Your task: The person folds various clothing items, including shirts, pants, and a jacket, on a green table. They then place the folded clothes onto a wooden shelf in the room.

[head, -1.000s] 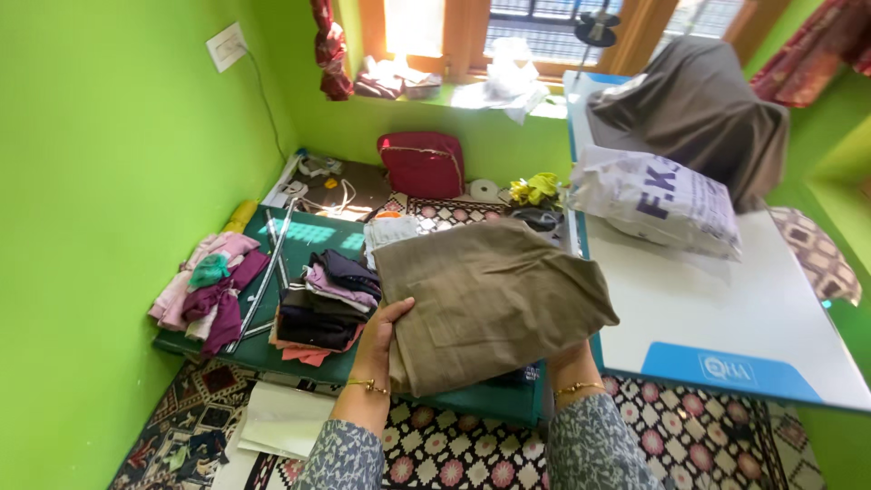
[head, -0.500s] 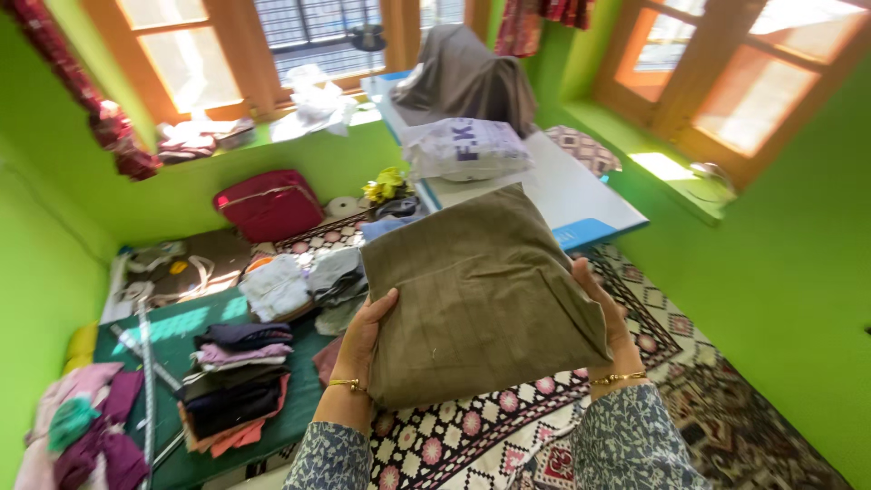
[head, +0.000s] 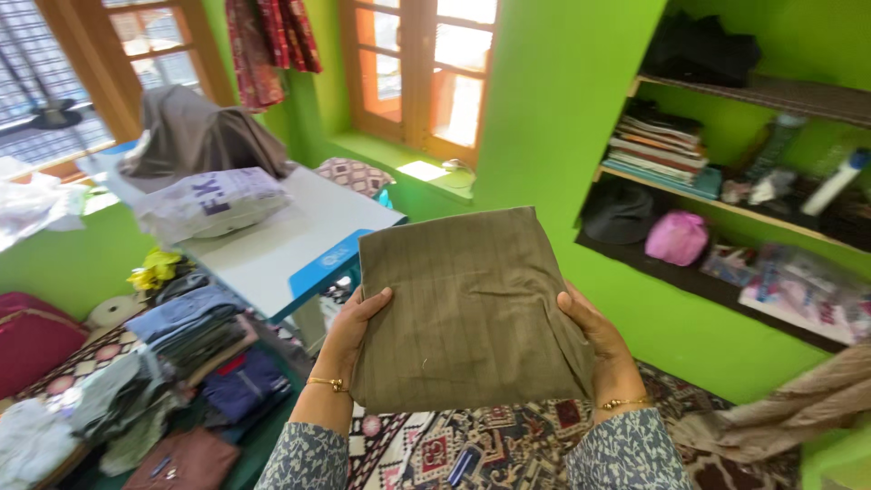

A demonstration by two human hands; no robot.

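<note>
Head view first: bright green walls (head: 553,100) fill most of the frame, with orange-framed windows (head: 426,77) along the top centre and upper left. Over on the right there's a built-in shelf niche (head: 744,209) with a stack of folded clothes (head: 658,145), a dark cap-like thing (head: 617,213), a pink bundle (head: 676,238) and some plastic-wrapped stuff. Left of centre sits a white table (head: 290,240) with a printed plastic bag (head: 213,201) on it and a grey-brown cloth heap (head: 195,132) behind that. Lower left is all piles of folded clothes (head: 195,336) on a green surface, plus a maroon bag (head: 32,340) at the left edge. Patterned rug (head: 472,445) runs along the bottom. Dead centre is the folded olive-brown cloth (head: 472,304), held up flat in the air in front of the person, well above the rug. Left hand (head: 356,328) grips its left edge, fingers curled onto the front and the rest tucked behind. Right hand (head: 599,340) has the right edge, fingers closed round it, palm mostly hidden behind the fabric. Both wrists have thin gold bangles (head: 328,384), and the sleeves (head: 626,454) are a grey-blue print.
</note>
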